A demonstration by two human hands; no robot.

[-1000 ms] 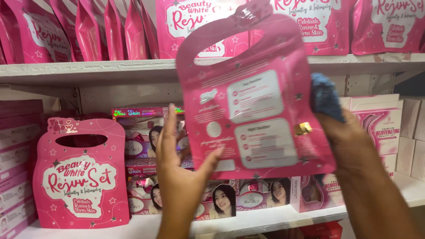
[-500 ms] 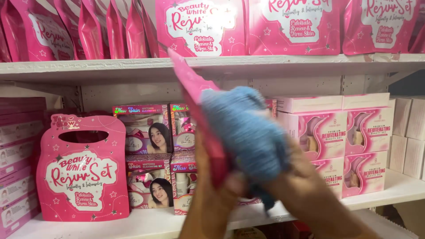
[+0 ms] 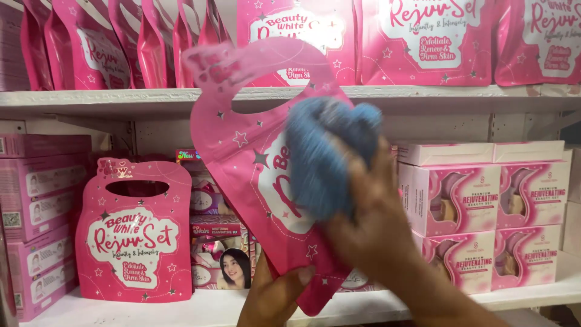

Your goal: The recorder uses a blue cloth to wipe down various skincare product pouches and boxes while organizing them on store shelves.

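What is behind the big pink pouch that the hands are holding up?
Behind the glossy pink handled pouch, small colourful boxes and the white shelf board peek out. The pouch and fluffy blue cloth cover the remainder.

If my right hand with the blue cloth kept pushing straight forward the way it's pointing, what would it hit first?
The right hand presses the blue cloth against the front of the pink pouch, so the pouch comes first. Behind it probably stand the small boxes on the shelf, though depth is unclear.
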